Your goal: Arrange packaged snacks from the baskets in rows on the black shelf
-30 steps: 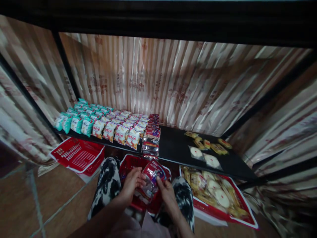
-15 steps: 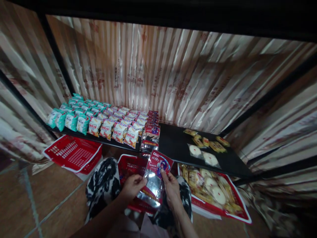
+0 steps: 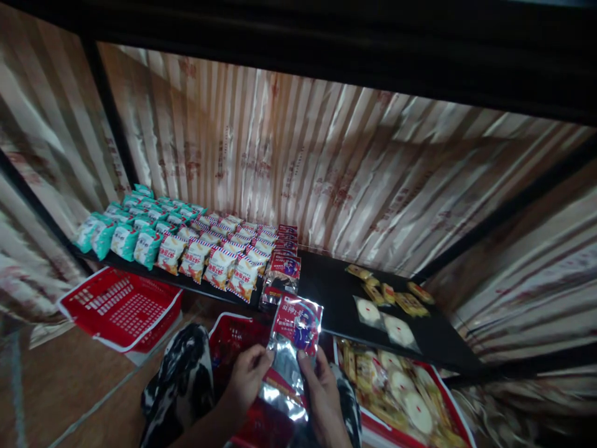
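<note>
Between both hands I hold a red and silver snack packet (image 3: pixel 293 348) tilted in front of the shelf's front edge. My left hand (image 3: pixel 249 373) pinches its left side, while my right hand (image 3: pixel 319 386) grips the right side with the thumb on its front. A row of matching red packets (image 3: pixel 282 274) stands on the black shelf just beyond. Under my hands is a red basket (image 3: pixel 228 323), its contents dark and partly hidden by my hands and the held packet.
White chip bags (image 3: pixel 217 267) and teal bags (image 3: pixel 124 239) fill the left of the black shelf (image 3: pixel 326 274). Yellow-wrapped snacks (image 3: pixel 410 303) and round white cakes (image 3: pixel 398 330) lie on its right. A red basket (image 3: pixel 140 305) sits at left; a filled basket (image 3: pixel 448 392) at right.
The packet is still in both hands. It has turned more upright and shifted slightly, with my right thumb lower on its front. The view has tilted a little.
</note>
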{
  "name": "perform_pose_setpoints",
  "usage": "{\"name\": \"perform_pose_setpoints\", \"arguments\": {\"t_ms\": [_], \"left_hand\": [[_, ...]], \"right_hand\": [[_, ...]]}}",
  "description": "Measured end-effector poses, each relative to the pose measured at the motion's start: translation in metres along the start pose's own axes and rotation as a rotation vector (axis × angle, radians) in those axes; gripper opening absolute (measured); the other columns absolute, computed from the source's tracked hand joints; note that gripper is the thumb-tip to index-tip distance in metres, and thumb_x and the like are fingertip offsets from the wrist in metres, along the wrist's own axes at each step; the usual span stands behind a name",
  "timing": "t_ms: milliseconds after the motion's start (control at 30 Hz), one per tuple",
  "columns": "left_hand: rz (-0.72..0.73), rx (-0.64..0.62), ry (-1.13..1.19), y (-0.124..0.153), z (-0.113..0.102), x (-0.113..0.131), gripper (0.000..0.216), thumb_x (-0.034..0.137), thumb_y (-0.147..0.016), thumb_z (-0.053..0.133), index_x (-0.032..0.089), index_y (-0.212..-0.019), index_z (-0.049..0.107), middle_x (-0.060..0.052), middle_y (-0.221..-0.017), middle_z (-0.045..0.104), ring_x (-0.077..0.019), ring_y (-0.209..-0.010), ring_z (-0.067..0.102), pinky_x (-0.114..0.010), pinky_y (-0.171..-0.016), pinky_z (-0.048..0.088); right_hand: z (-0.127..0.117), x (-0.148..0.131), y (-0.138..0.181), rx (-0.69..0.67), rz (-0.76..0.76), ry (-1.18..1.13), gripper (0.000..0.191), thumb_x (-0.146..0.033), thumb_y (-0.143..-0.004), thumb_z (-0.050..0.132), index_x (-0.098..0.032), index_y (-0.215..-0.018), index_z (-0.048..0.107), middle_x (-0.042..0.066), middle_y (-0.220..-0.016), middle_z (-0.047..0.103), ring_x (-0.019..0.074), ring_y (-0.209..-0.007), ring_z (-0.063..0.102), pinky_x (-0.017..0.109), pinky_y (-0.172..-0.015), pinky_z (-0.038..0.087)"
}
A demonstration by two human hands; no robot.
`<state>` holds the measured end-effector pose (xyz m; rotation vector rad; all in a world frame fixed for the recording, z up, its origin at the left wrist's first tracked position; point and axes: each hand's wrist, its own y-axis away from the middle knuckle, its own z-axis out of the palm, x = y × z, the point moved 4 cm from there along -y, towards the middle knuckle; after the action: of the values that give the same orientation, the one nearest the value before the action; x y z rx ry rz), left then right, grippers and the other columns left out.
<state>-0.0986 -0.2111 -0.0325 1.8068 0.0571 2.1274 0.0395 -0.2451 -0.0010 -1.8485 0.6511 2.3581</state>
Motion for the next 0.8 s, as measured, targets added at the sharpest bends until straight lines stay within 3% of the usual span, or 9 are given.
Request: {"name": "perform_pose_setpoints", "arguments": {"t_ms": [167,267,433,567,800], "left_hand": [[0.046,-0.075,0.026,-0.005,0.013,0.024,0.046,0.062,-0.07,0.055,0.015,-0.069,0.055,0.002,-0.064,0.051,-0.0108,-0.063,0.046,-0.022,-0.058,0.036],[0.029,-0.116,0.06,-0.009,0.017,0.026,0.044,0.056,-0.069,0.059,0.016,-0.088,0.056,-0.001,-0.075,0.057,-0.0106,-0.061,0.05,-0.022,-0.054,0.038],[0.01,-0.076,0.085,-0.017,0.023,0.019,0.06,0.036,-0.068,0.063,0.02,-0.122,0.041,-0.005,-0.093,0.057,-0.0125,-0.065,0.057,-0.02,-0.049,0.04],[0.074,-0.113,0.086,-0.026,0.033,0.024,0.049,0.026,-0.074,0.056,0.02,-0.121,0.046,-0.006,-0.098,0.059,-0.0136,-0.072,0.06,-0.021,-0.057,0.045],[0.168,-0.036,-0.052,-0.049,0.034,0.041,0.039,0.02,-0.076,0.053,0.019,-0.115,0.057,-0.007,-0.104,0.062,-0.017,-0.086,0.06,-0.027,-0.077,0.049]], "right_hand": [[-0.006,-0.013,-0.017,0.075,-0.099,0.089,0.052,-0.05,-0.066,0.067,-0.022,-0.108,0.055,0.005,-0.097,0.069,0.0216,-0.083,0.064,0.029,-0.07,0.05],[-0.013,-0.023,-0.032,0.133,-0.125,0.127,0.051,-0.05,-0.065,0.068,-0.022,-0.107,0.056,0.003,-0.094,0.07,0.0215,-0.084,0.064,0.029,-0.073,0.05],[-0.017,-0.04,-0.051,0.223,-0.075,0.1,0.052,-0.051,-0.06,0.071,-0.023,-0.102,0.057,0.001,-0.085,0.071,0.0206,-0.074,0.065,0.028,-0.064,0.051],[-0.016,-0.052,-0.066,0.227,-0.096,0.072,0.06,-0.05,-0.057,0.072,-0.023,-0.108,0.056,0.001,-0.082,0.072,0.0211,-0.073,0.065,0.028,-0.062,0.051],[-0.011,-0.061,-0.091,0.174,-0.079,0.045,0.081,-0.051,-0.059,0.072,-0.025,-0.13,0.042,0.003,-0.091,0.072,0.0219,-0.073,0.067,0.031,-0.064,0.052]]}}
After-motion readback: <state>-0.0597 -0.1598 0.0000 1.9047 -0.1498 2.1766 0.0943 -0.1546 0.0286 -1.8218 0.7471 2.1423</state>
